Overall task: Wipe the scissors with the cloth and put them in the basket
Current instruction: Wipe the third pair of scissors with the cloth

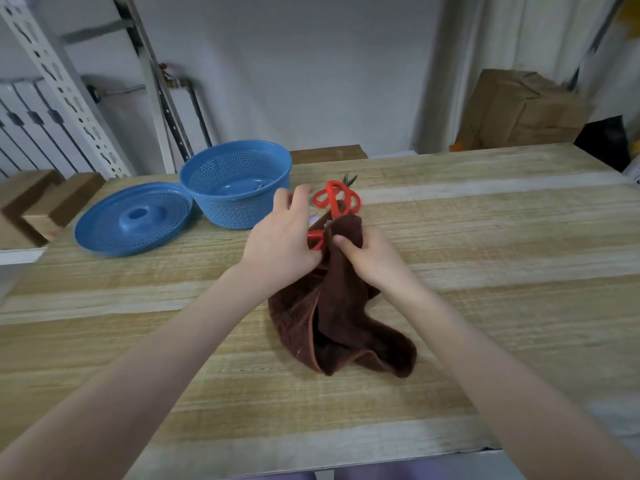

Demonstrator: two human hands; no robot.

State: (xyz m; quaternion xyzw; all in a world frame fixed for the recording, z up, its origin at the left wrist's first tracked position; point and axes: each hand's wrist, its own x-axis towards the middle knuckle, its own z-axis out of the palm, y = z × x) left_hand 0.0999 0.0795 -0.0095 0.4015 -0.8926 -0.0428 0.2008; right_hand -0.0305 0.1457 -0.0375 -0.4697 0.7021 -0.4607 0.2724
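The scissors (315, 240) being wiped are held just right of the blue basket (225, 213) and nearer you, your left hand (282, 242) pinching a red handle to steady them while your right hand (370, 259) grips the brown cloth (341, 306) bunched round the hidden blades.

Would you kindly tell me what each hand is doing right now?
Left hand: holds the scissors by a red handle.
Right hand: grips the brown cloth, fingers curled.
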